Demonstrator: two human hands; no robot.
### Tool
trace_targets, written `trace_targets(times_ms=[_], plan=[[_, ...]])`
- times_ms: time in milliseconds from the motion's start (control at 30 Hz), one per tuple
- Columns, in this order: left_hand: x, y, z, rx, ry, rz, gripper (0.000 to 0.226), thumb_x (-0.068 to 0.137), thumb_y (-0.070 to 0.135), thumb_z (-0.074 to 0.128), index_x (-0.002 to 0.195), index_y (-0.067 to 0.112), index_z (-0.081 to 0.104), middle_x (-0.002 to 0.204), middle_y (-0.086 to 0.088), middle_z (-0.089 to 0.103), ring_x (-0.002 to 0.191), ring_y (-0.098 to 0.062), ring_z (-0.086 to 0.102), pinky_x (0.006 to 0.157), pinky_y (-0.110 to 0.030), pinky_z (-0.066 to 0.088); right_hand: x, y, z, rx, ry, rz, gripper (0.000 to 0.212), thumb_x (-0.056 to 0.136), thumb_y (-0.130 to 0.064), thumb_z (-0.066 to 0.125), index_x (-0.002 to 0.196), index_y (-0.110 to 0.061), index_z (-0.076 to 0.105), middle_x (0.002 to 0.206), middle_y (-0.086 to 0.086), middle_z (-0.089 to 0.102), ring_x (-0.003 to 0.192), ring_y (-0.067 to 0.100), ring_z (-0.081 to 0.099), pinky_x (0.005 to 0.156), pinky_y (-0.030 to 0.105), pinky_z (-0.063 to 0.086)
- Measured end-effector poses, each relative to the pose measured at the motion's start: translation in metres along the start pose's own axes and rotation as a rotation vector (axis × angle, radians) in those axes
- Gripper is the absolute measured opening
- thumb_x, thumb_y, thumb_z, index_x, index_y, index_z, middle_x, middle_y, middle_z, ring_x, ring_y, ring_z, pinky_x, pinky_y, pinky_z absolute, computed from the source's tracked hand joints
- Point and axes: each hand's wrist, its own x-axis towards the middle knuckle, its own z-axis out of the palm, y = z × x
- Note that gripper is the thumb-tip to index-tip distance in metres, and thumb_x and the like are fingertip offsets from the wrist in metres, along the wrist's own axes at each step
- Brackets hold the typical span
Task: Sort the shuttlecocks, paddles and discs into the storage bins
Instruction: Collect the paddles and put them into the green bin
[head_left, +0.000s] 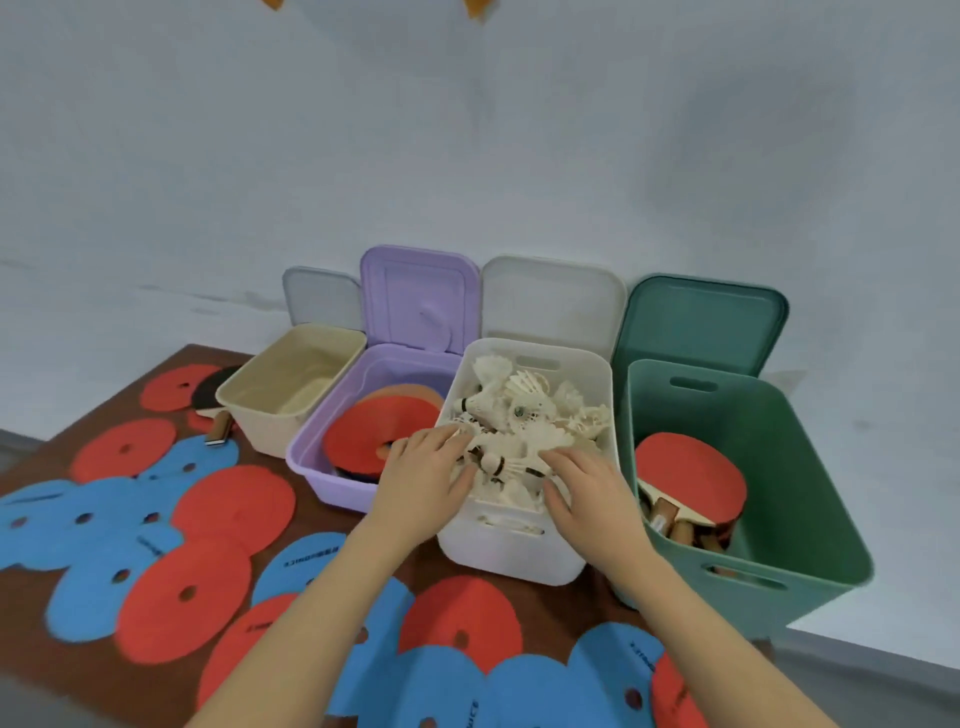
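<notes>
Shuttlecocks (511, 415) fill the white bin (514, 551); both hands, left (423, 480) and right (589, 493), press them with relaxed, flat fingers. Many discs (234, 506) and one paddle (210, 402) remain on the counter (291, 525).

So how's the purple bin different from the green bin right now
The purple bin is low and shallow; the green bin is taller and deeper. The purple bin holds red discs, while the green bin holds paddles, one red face up with wooden handles below it. The green bin shows handle slots in its walls; none shows on the purple bin. Both stand open on the table with a matching lid propped behind.
</notes>
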Motion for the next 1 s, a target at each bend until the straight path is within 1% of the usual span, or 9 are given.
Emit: trace_targets(times_ms=[67,167,233,367,533,667,767,867,1000], plan=[[-0.017,-0.03,-0.011,-0.009,-0.032,-0.011,0.046,0.079,0.042,0.039,0.106,0.019,0.068,0.109,-0.002,0.068,0.095,-0.025,0.066,0.075,-0.041,0.05,0.005,-0.032,0.016,0.036,0.005,0.025,0.031,0.085,-0.023,0.051,0.108,-0.01,0.065,0.102,0.002,0.065,0.09,0.025,0.062,0.077,0.038,0.051],[-0.043,-0.081,-0.031,-0.021,-0.073,-0.037,0.055,0.08,0.044,0.032,0.117,0.02,0.064,0.12,-0.003,0.063,0.108,-0.024,0.06,0.085,-0.04,0.046,0.014,-0.083,0.043,0.043,-0.018,0.022,0.034,0.084,-0.025,0.047,0.107,-0.01,0.066,0.102,0.003,0.066,0.088,0.027,0.063,0.074,0.041,0.052],[-0.059,-0.117,-0.04,0.013,-0.077,-0.049,0.049,0.079,0.04,0.036,0.113,0.021,0.066,0.114,-0.001,0.066,0.101,-0.022,0.064,0.079,-0.038,0.05,0.019,-0.117,0.061,0.071,-0.033,0.038,0.037,0.084,-0.026,0.044,0.108,-0.009,0.067,0.103,0.004,0.066,0.09,0.028,0.063,0.075,0.041,0.052],[-0.083,-0.179,-0.056,-0.021,-0.1,-0.064,0.045,0.084,0.035,0.044,0.121,0.016,0.061,0.125,-0.004,0.06,0.111,-0.026,0.057,0.088,-0.04,0.043,0.022,-0.172,0.098,0.154,-0.038,0.133,0.029,0.088,-0.016,0.053,0.113,-0.008,0.064,0.107,0.005,0.064,0.097,0.023,0.059,0.081,0.033,0.046],[-0.101,-0.232,-0.073,-0.049,-0.01,-0.082,0.04,0.081,0.033,0.045,0.111,0.016,0.065,0.112,-0.002,0.066,0.097,-0.028,0.063,0.079,-0.039,0.047,0.029,-0.227,0.126,0.225,-0.103,0.174,0.028,0.088,-0.011,0.056,0.115,-0.008,0.063,0.112,0.004,0.062,0.1,0.021,0.059,0.081,0.026,0.043],[-0.096,-0.268,-0.077,-0.048,0.003,-0.123,0.038,0.09,0.028,0.05,0.125,0.016,0.057,0.129,-0.002,0.056,0.117,-0.027,0.051,0.095,-0.04,0.036,0.059,-0.252,0.138,0.205,-0.11,0.111,0.029,0.089,-0.016,0.052,0.115,-0.01,0.062,0.113,0.004,0.062,0.104,0.022,0.056,0.086,0.033,0.045],[-0.083,-0.291,-0.079,-0.038,0.007,-0.14,0.039,0.093,0.028,0.048,0.131,0.019,0.052,0.136,0.001,0.05,0.124,-0.024,0.044,0.1,-0.037,0.03,0.088,-0.26,0.151,0.164,-0.122,0.066,0.034,0.084,-0.022,0.045,0.11,-0.011,0.064,0.106,0.003,0.064,0.098,0.023,0.058,0.081,0.032,0.042],[-0.067,-0.309,-0.086,-0.023,0.023,-0.156,0.039,0.093,0.028,0.049,0.131,0.018,0.052,0.136,0.001,0.05,0.124,-0.023,0.044,0.1,-0.037,0.03,0.115,-0.264,0.168,0.137,-0.119,0.025,0.034,0.084,-0.023,0.044,0.108,-0.011,0.064,0.103,0.003,0.065,0.092,0.027,0.058,0.076,0.034,0.042],[-0.042,-0.336,-0.107,0.067,0.039,-0.146,0.036,0.093,0.028,0.048,0.128,0.021,0.054,0.133,0.004,0.053,0.12,-0.021,0.049,0.094,-0.035,0.033,0.152,-0.275,0.184,0.207,-0.104,0.016,0.028,0.089,-0.016,0.054,0.115,-0.01,0.063,0.109,0.005,0.063,0.096,0.028,0.058,0.08,0.038,0.044]])
